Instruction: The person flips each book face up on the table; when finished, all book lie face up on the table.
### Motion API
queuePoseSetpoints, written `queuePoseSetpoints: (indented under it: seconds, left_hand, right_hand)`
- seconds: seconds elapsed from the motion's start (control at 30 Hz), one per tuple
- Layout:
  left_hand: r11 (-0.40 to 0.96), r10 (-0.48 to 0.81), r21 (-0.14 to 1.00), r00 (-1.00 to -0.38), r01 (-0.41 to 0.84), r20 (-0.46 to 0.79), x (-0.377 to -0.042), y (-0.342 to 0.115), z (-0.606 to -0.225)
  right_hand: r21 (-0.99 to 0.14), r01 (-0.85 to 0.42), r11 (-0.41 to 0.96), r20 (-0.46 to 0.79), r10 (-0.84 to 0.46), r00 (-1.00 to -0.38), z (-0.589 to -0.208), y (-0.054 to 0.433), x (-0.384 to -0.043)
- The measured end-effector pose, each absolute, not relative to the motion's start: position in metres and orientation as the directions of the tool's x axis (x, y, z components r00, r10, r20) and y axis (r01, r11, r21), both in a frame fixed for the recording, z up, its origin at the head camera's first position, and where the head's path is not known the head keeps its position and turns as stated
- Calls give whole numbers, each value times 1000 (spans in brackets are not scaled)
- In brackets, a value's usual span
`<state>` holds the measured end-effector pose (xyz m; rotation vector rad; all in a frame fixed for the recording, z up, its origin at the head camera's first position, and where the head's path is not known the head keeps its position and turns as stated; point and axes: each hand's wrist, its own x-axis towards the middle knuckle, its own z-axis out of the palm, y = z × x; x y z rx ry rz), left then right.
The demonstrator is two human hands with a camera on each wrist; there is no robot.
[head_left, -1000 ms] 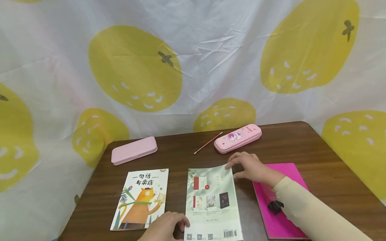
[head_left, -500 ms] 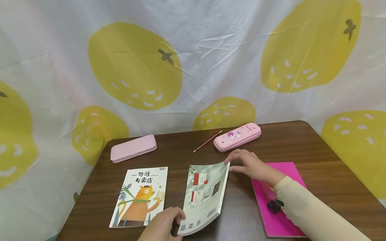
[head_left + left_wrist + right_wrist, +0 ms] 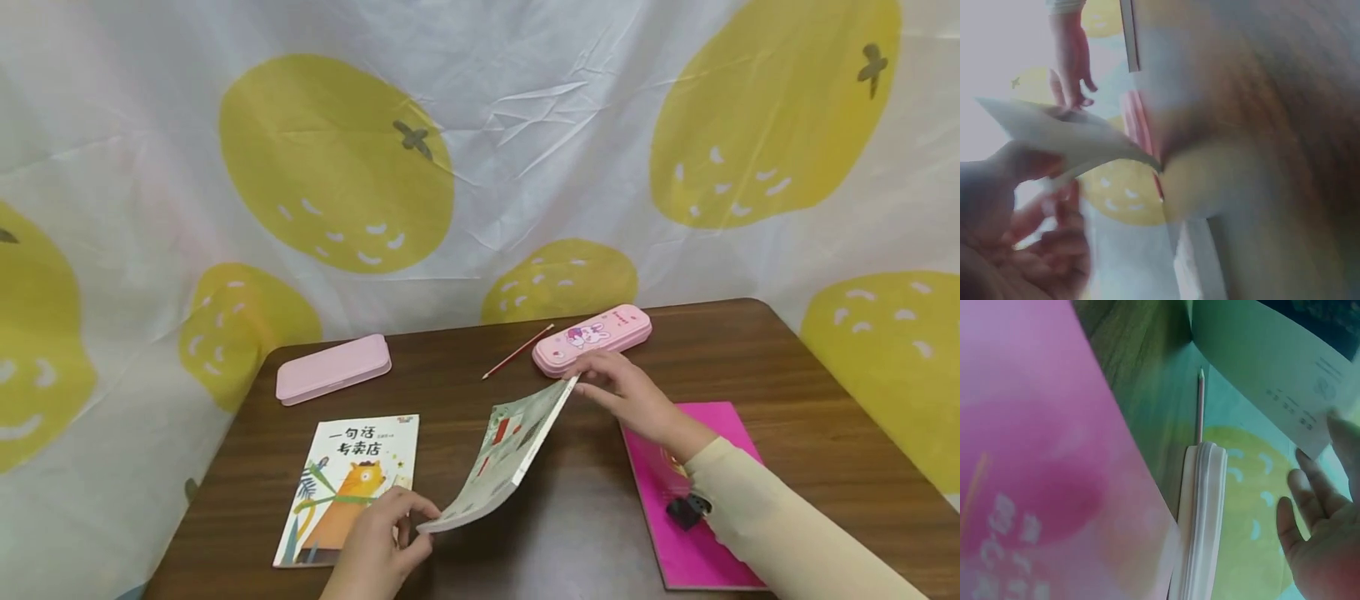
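Observation:
A thin pale green paperback book (image 3: 510, 446) is lifted at a slant over the table, bowed along its length, its right edge highest. At its near left corner my left hand (image 3: 384, 533) pinches the cover between thumb and fingers. My right hand (image 3: 628, 398) holds the far right corner, close to the rabbit pencil case. In the left wrist view the book (image 3: 1079, 137) appears edge-on above the curled fingers. The right wrist view shows the book's underside (image 3: 1272, 375), with print and a dark picture, at the fingertips.
Left of the book lies a white picture book (image 3: 341, 500) with a cartoon cat. A bright pink book (image 3: 720, 550) lies under my right forearm. Along the back are a plain pink case (image 3: 333, 369), a red pencil (image 3: 517, 353) and a rabbit pencil case (image 3: 596, 337), before a fruit-print curtain (image 3: 525, 167).
The green book has gone from lying nearly flat to raised and tilted, its right side coming up with my right hand. My left hand has also lifted the near left corner.

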<state>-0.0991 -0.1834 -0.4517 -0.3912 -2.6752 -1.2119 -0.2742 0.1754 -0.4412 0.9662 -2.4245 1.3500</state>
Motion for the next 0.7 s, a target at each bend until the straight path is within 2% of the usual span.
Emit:
queuePoseSetpoints:
  seconds: [0.13, 0.27, 0.43, 0.7]
  left_hand:
    - [618, 92, 656, -868, 434, 488, -99, -185, -457]
    - [583, 54, 628, -796, 516, 603, -100, -188, -460]
    - [554, -59, 664, -772, 502, 633, -98, -186, -456]
    - [444, -204, 774, -790, 451, 578, -96, -181, -442]
  right_hand:
    - [-685, -650, 329, 519, -406, -752, -442, 170, -276]
    - [-697, -633, 336, 526, -360, -771, -439, 169, -276]
    - [-710, -599, 371, 500, -335, -799, -432, 170, -273]
    - [-807, -467, 363, 386, -276, -881, -424, 172, -265]
